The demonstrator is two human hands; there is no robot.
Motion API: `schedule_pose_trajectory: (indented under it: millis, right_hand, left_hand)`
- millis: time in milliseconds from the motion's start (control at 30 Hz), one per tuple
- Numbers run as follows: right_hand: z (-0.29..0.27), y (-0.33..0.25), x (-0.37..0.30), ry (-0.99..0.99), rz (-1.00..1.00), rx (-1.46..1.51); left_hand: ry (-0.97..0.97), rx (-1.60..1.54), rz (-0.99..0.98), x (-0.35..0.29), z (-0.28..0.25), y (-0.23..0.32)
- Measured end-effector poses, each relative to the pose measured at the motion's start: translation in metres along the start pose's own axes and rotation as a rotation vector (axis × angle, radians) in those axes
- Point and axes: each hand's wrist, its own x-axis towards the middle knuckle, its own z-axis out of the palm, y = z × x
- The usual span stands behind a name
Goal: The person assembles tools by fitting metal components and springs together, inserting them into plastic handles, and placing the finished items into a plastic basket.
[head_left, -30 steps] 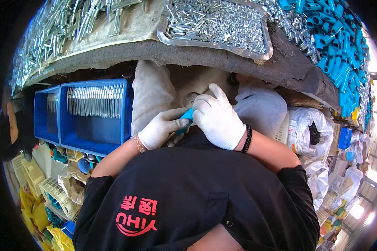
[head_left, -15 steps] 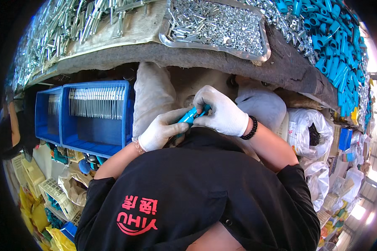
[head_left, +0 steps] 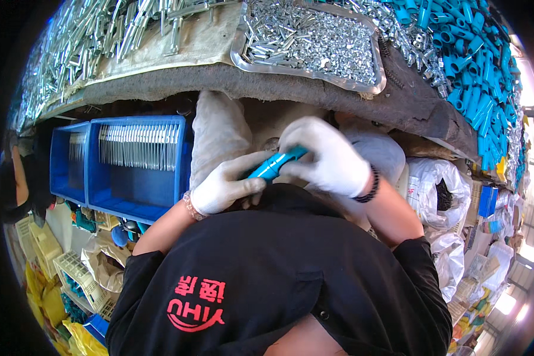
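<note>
In front of my chest, my left hand (head_left: 228, 185) in a white glove is wrapped around a teal plastic tube-shaped handle (head_left: 268, 168). The handle lies slanted, its upper end pointing right. At that end, my right hand (head_left: 329, 157), also gloved in white and smeared by motion, curls its fingers and thumb around a darker teal part. What lies inside its fingers is hidden.
Ahead is a cloth-edged bench with a metal tray (head_left: 307, 72) of small parts, piled metal rods (head_left: 124, 29) and teal plastic pieces (head_left: 477, 65). Blue bins (head_left: 133, 199) holding thin metal rods stand at left. A white sack (head_left: 424, 190) stands at right.
My right hand has shifted slightly right and turned at the handle's end. More of the teal handle shows between my hands, and it lies flatter.
</note>
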Motion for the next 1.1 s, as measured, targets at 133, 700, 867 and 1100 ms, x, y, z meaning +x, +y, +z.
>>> schedule_pose_trajectory:
  millis: [133,700,867,1100]
  right_hand:
    - [-0.08,0.006,0.014,0.441,0.178,-0.496]
    - [-0.103,0.08,0.039,0.361,0.107,-0.719]
    - [-0.103,0.068,0.044,0.142,0.247,-0.775]
    - [-0.106,0.064,0.029,0.373,0.283,-0.466]
  left_hand:
    - [0.041,-0.108,0.151,-0.006,0.001,0.008]
    - [0.289,-0.26,0.258,0.028,0.034,0.057]
    - [0.272,-0.219,0.263,0.037,0.035,0.059]
    - [0.322,-0.216,0.226,0.033,0.038,0.065]
